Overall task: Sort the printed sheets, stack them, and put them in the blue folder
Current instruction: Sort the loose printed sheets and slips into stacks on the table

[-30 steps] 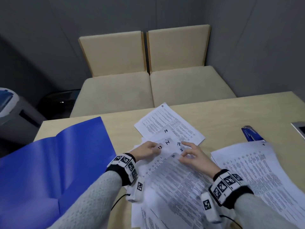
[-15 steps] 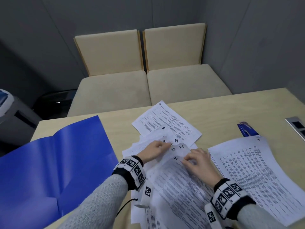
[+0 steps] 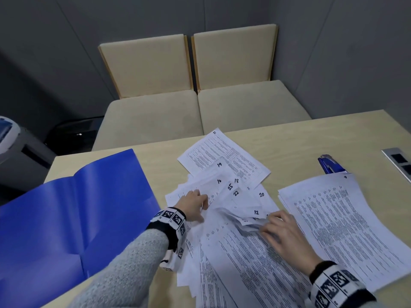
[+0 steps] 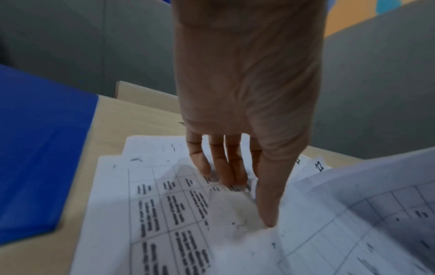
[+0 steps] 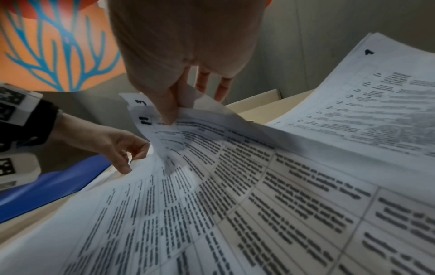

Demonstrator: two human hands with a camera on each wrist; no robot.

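An open blue folder (image 3: 66, 218) lies flat at the table's left. Loose printed sheets (image 3: 233, 194) with handwritten corner numbers are fanned out in the middle. My left hand (image 3: 196, 205) presses on their left part; in the left wrist view the left hand (image 4: 244, 201) has straight fingers and thumb on the paper. My right hand (image 3: 279, 227) pinches the raised corners of a few sheets; in the right wrist view the right hand (image 5: 186, 104) has its thumb on top at the sheet marked 11. A neater stack (image 3: 347, 227) lies to the right.
A blue stapler (image 3: 329, 166) sits behind the right stack. A single sheet marked 21 (image 3: 222, 156) lies toward the far edge. A metal socket plate (image 3: 398, 161) is set into the table at the far right. Two beige chairs (image 3: 200, 107) stand beyond the table.
My right hand has drawn back toward me and to the right with the sheet corners pinched, so the pile has fanned out and shows more numbers. My left hand slid slightly left on the pile.
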